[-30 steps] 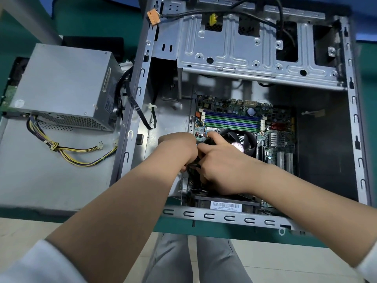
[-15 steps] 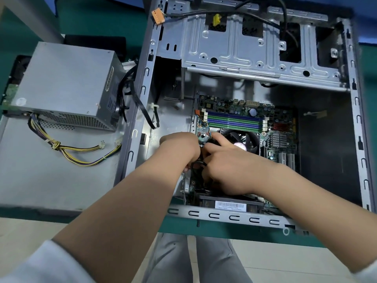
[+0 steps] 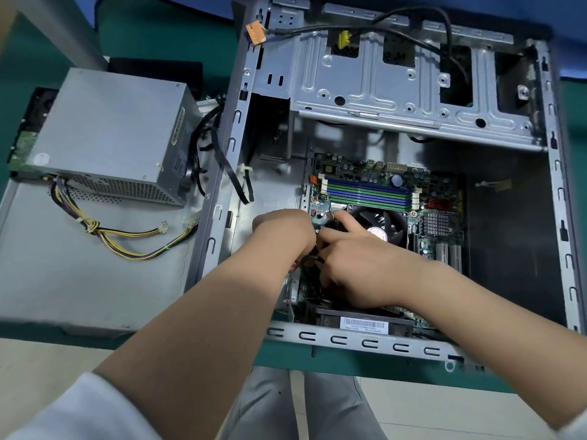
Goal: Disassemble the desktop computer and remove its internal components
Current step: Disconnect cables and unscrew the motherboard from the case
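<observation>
Green table carries the open computer case, its motherboard inside; power supply lies left. Both hands, left hand and right hand, curl around black cable beside cooler fan.

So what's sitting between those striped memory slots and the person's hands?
In the head view, the black CPU cooler fan lies below the memory slots; the right hand overlaps its left edge, beside the left hand.

Repair bench: opened computer case, parts.
</observation>
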A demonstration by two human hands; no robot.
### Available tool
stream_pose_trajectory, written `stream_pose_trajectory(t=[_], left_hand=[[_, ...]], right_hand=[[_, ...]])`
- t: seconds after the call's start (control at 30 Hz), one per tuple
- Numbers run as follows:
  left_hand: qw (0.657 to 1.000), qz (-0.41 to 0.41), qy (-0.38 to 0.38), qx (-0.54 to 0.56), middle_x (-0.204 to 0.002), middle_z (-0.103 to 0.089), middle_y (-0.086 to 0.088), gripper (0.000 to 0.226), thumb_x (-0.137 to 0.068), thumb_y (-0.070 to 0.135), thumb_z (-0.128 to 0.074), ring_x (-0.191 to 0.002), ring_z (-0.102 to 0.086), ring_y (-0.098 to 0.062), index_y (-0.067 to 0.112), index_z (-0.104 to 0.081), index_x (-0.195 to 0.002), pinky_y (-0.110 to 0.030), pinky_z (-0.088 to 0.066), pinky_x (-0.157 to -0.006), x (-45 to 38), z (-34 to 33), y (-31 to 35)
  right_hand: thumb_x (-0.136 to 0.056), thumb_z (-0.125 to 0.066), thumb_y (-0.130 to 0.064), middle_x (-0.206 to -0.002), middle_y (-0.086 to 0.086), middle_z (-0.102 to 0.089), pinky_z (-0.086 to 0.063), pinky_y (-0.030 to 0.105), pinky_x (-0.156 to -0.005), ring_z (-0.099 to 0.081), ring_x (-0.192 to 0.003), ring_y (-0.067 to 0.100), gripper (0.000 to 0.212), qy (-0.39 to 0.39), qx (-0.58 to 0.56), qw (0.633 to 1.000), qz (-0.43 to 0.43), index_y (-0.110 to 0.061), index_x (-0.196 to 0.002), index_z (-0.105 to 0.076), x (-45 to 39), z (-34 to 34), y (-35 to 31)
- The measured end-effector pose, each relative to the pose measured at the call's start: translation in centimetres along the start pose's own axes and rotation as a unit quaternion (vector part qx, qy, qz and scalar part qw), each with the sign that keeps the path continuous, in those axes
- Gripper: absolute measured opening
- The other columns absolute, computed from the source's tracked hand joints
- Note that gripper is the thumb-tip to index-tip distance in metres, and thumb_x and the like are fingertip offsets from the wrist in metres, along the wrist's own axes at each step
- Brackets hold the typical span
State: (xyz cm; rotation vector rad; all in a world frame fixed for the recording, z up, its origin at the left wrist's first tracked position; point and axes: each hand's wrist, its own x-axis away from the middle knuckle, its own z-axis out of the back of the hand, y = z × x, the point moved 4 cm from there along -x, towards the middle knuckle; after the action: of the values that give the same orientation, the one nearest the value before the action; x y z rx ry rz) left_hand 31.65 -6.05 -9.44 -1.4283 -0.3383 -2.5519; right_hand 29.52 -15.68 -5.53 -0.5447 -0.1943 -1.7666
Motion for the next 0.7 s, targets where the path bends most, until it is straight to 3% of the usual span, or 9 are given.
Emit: stream_pose_trajectory(t=[0.17,0.4,0.7], left_hand=[[1.0,0.0,-0.003,0.008,-0.054,-0.052,-0.002,0.021,-0.083,0.0,-0.055,-0.053,-0.049,-0.016,0.01,-0.047,-0.067,-0.03,-0.041,-0.069,-0.06,-0.08,-0.09],[1.0,-0.002,0.005,0.011,-0.055,-0.05,-0.002,0.021,-0.086,0.003,-0.054,-0.053,-0.047,-0.016,0.011,-0.047,-0.067,-0.026,-0.039,-0.061,0.05,-0.04,-0.01],[1.0,0.0,0.003,0.021,-0.055,-0.051,-0.003,0.022,-0.086,0.001,-0.053,-0.053,-0.049,-0.016,0.01,-0.048,-0.067,-0.03,-0.042,-0.068,0.43,0.0,0.0]], right_hand=[[-0.07,-0.054,-0.014,-0.062,-0.007,-0.049,-0.005,0.039,-0.101,-0.037,-0.088,0.018,0.015,0.006,-0.004,1.0,0.006,-0.022,-0.068,-0.066,-0.11,0.11,-0.07],[-0.071,-0.052,-0.014,-0.063,-0.005,-0.048,-0.006,0.039,-0.102,-0.039,-0.09,0.019,0.018,-0.003,-0.008,1.0,-0.001,-0.022,-0.072,-0.069,-0.07,0.2,-0.01],[-0.074,-0.053,-0.019,-0.064,-0.008,-0.049,-0.005,0.039,-0.105,-0.039,-0.091,0.018,0.017,0.01,0.001,1.0,-0.005,-0.023,-0.073,-0.069,0.05,0.18,0.03]])
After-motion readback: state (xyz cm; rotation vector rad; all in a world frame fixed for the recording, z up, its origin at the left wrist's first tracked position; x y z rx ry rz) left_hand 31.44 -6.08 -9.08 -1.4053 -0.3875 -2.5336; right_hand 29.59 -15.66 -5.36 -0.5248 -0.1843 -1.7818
